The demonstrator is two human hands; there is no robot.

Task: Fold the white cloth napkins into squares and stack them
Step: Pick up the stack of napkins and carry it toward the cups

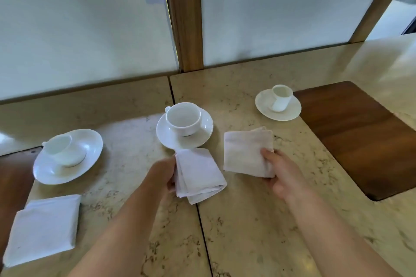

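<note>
Gripping soft folded napkins (200,173), marble table (247,220)

At frame centre my left hand (165,175) grips a folded napkin (200,175); just right, my right hand (279,173) pinches a second folded napkin (247,153). A third napkin (42,229) lies lower left on the marble table (258,220), below three cups on saucers.

In the lower middle and lower right of the frame the stone table (258,220) gives open room for a hand to pass. At the centre, a cup on a saucer (184,128) stands just behind the napkin (199,174) of the left hand. Another cup and saucer (67,156) blocks the left, with a folded napkin (44,229) at lower left. A third cup and saucer (278,104) stands at upper right, beside the wooden inlay (360,137).
</note>
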